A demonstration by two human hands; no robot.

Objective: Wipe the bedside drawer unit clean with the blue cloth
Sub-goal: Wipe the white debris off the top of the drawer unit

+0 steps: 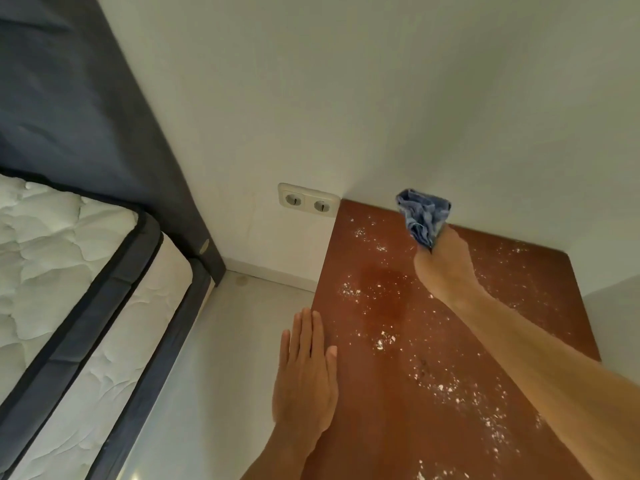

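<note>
Looking down, we saw our right hand [445, 268] curled closed, its fingers clenched around the blue cloth [422, 216], which stuck up bunched above the fist near the far edge of the drawer unit's top, close to the wall [381, 98]. Whether the cloth touched the wood we could not tell. Our left hand [306, 379] lay flat with its fingers [304, 337] straight, close together and gripping nothing, the palm over the left edge of the reddish-brown top [377, 410]; part of the hand hung past that edge above the pale floor [221, 358].

White powdery specks [384, 339] were scattered across the wood, thicker toward the near right, and a darker patch [384, 282] showed in the middle. A double wall socket [308, 200] sat just left of the unit's far corner. To the left stood a bed with a white quilted mattress [52, 265] edged in dark piping, and a dark blue headboard [79, 98] leaned against the wall.
</note>
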